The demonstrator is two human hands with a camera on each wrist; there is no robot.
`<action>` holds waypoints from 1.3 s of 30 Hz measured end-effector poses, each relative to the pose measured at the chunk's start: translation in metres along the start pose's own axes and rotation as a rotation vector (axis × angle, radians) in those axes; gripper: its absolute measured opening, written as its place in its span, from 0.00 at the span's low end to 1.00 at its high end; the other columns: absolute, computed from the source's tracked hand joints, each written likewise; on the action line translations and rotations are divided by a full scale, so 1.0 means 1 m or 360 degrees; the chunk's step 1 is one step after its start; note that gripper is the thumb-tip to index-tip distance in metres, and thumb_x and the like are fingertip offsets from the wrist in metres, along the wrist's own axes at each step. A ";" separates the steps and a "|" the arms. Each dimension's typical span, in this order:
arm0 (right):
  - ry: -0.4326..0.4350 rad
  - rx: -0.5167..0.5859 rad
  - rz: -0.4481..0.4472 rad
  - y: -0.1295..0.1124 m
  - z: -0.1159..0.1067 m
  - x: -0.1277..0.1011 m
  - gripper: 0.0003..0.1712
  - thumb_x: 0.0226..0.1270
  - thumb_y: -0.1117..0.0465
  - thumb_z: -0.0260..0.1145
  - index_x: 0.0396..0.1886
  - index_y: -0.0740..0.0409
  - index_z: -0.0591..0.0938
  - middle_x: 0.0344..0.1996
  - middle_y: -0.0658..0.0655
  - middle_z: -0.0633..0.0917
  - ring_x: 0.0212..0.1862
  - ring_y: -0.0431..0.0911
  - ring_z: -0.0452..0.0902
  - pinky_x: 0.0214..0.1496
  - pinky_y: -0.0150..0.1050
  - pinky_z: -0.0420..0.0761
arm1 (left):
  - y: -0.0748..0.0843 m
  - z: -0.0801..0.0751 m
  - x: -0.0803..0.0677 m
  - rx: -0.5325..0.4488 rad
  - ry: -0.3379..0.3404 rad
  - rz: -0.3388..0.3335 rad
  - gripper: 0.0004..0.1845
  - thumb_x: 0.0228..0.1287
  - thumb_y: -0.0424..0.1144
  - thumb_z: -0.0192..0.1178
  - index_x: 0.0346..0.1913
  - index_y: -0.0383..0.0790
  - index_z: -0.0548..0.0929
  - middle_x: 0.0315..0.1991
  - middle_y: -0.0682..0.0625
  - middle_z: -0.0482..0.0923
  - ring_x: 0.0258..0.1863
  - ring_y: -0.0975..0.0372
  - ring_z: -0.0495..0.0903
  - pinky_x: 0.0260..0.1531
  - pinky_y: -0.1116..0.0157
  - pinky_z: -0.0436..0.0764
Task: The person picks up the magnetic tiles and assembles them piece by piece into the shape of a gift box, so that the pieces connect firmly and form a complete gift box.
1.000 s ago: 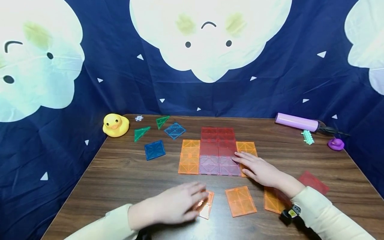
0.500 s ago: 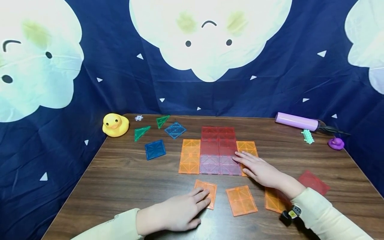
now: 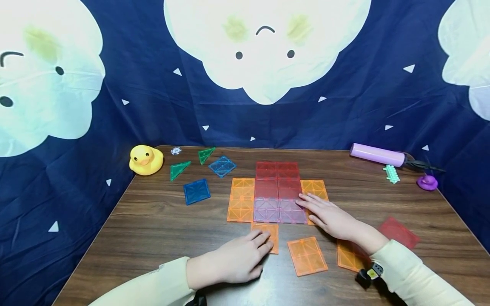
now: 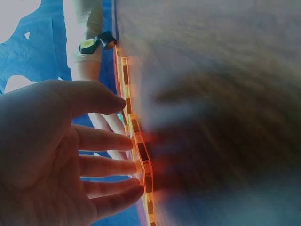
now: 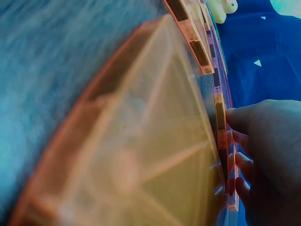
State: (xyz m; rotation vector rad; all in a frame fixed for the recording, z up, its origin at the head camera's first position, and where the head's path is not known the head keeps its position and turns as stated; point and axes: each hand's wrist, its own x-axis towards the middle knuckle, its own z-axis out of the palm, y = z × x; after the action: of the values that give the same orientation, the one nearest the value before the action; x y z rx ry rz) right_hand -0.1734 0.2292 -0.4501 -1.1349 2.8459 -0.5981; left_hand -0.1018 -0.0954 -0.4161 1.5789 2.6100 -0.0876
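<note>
Flat translucent magnetic tiles lie joined on the table: red tiles point(image 3: 266, 188) at the back, lilac tiles point(image 3: 266, 211) in front, orange tiles point(image 3: 241, 200) on the left and an orange column point(image 3: 314, 187) on the right. My left hand point(image 3: 239, 260) presses its fingertips on a separate orange tile point(image 3: 273, 233), just in front of the left lilac one; whether their edges touch, I cannot tell. In the left wrist view those fingers reach that tile's edge point(image 4: 143, 151). My right hand point(image 3: 332, 219) rests on the right orange column and the lilac edge, covering part of both.
Nearer me lies a loose orange tile point(image 3: 308, 256). Another orange tile point(image 3: 349, 257) and a red tile point(image 3: 399, 232) sit by my right forearm. Blue tiles point(image 3: 197, 191), green triangles point(image 3: 179, 171) and a yellow duck point(image 3: 146, 160) are back left; a lilac cylinder point(image 3: 377, 154) is back right.
My left hand has slid the orange tile away from me, up to the front of the lilac row, and the tile has turned straighter. My right hand stays in place.
</note>
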 end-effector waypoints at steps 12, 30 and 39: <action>0.0012 0.0021 0.0003 -0.001 0.000 -0.003 0.28 0.81 0.61 0.56 0.77 0.57 0.69 0.77 0.63 0.64 0.76 0.63 0.57 0.69 0.67 0.63 | 0.020 -0.003 0.014 0.0090 0.0003 0.0095 0.32 0.75 0.51 0.56 0.75 0.38 0.69 0.73 0.44 0.68 0.72 0.53 0.66 0.67 0.59 0.69; 0.0014 0.0098 -0.0029 -0.005 0.003 0.000 0.28 0.80 0.64 0.57 0.76 0.60 0.69 0.76 0.64 0.64 0.76 0.64 0.57 0.70 0.66 0.61 | 0.044 -0.006 0.045 0.0317 -0.0118 0.0333 0.35 0.74 0.58 0.56 0.75 0.42 0.68 0.75 0.47 0.65 0.73 0.54 0.64 0.68 0.63 0.67; -0.0004 0.0105 0.0012 -0.003 0.000 -0.002 0.28 0.81 0.62 0.55 0.77 0.59 0.68 0.77 0.64 0.63 0.76 0.64 0.56 0.71 0.66 0.60 | 0.027 -0.008 0.050 0.0213 -0.0094 0.0249 0.29 0.73 0.56 0.59 0.68 0.43 0.72 0.72 0.47 0.67 0.72 0.53 0.66 0.68 0.61 0.68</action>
State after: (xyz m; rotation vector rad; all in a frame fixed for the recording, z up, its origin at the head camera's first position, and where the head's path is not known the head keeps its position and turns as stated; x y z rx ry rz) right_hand -0.1704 0.2284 -0.4488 -1.1135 2.8048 -0.6840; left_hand -0.1016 -0.0382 -0.4135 1.7880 2.4731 -0.2989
